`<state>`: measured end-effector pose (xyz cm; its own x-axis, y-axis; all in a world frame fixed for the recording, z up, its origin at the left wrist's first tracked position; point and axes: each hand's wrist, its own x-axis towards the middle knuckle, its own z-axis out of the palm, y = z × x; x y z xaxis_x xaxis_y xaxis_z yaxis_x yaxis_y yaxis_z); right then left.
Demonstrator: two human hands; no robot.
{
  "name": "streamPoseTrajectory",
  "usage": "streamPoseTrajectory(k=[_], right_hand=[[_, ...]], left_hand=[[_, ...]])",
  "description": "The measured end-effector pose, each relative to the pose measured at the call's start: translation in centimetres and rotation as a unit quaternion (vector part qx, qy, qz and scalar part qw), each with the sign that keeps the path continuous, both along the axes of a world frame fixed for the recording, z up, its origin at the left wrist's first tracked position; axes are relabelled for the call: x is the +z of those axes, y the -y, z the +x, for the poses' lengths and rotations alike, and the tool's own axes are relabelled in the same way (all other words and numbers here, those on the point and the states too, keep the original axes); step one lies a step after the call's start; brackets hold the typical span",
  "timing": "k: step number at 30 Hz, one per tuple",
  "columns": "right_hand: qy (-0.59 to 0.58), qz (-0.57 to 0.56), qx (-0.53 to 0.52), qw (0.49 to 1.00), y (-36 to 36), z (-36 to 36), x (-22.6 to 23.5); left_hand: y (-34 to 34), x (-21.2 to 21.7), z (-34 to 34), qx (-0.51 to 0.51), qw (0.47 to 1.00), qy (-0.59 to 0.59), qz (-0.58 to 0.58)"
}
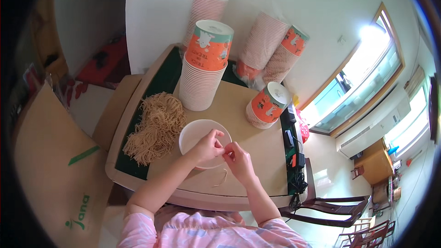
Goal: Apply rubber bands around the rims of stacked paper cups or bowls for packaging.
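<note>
An upright paper bucket (193, 131), white inside, stands near the table's front edge. Over its right rim my left hand (209, 148) and my right hand (239, 161) meet, fingertips pinched together. Whatever they pinch is hidden or too small to make out. A short piece of beige cord (223, 179) shows just below my right hand, beside the bucket; I cannot tell whether it reaches my fingers. Left of the bucket lies a heap of beige cords (156, 128).
A tall stack of upturned orange and green paper buckets (204, 76) stands behind the bucket, a shorter stack (267, 105) to the right. Bagged stacks (264, 41) lean on the wall. Black chargers and cables (298, 174) line the right edge. A large cardboard box (55, 156) is at left.
</note>
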<state>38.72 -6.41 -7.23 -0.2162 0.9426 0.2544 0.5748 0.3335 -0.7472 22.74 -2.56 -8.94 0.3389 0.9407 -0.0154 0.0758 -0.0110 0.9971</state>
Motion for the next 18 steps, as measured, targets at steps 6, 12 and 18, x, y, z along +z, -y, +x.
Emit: streamPoseTrajectory(k=[6,12,18], right_hand=[[-0.02,-0.015,-0.007,1.0,0.3,-0.1,0.5],[-0.007,-0.001,-0.017,1.0,0.1,0.6,0.1],[-0.043,-0.009,-0.017,0.999,-0.2,1.1,-0.6]], left_hand=[[-1.0,-0.4,0.0,-0.026,0.997,0.007,-0.072],[-1.1,-0.1,-0.6,0.001,0.908,0.246,-0.34],[-1.1,-1.0,-0.7,-0.083,0.959,0.104,-0.252]])
